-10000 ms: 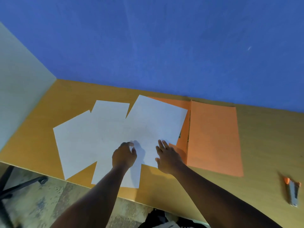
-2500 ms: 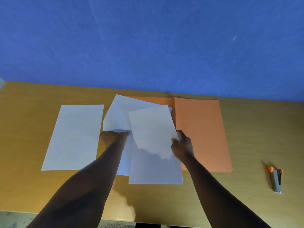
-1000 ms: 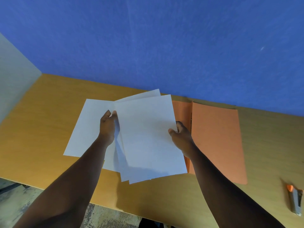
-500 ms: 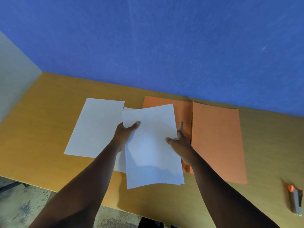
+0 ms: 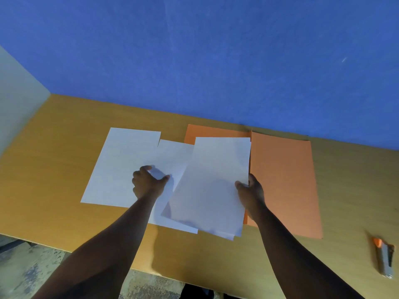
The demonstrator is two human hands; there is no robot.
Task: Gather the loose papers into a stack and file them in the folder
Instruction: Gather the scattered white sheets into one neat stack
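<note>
An orange folder [image 5: 282,182] lies open on the desk against the blue wall. My right hand [image 5: 251,190] grips the right edge of a small stack of white papers [image 5: 213,182], held tilted over the folder's left flap. My left hand [image 5: 149,183] pinches the edge of a loose white sheet [image 5: 172,160] that lies partly under that stack. Another white sheet [image 5: 121,167] lies flat on the desk further left, partly under the pinched sheet.
A wooden desk [image 5: 54,152] runs up to a blue wall [image 5: 216,61]. A grey and orange stapler [image 5: 385,261] lies at the right near the front edge. A pale panel [image 5: 17,100] stands at the left. The floor [image 5: 26,272] shows below the front edge.
My right hand has carried the paper stack right, over the folder's left flap. My left hand let go of the stack and moved left onto the loose sheet beneath it.
</note>
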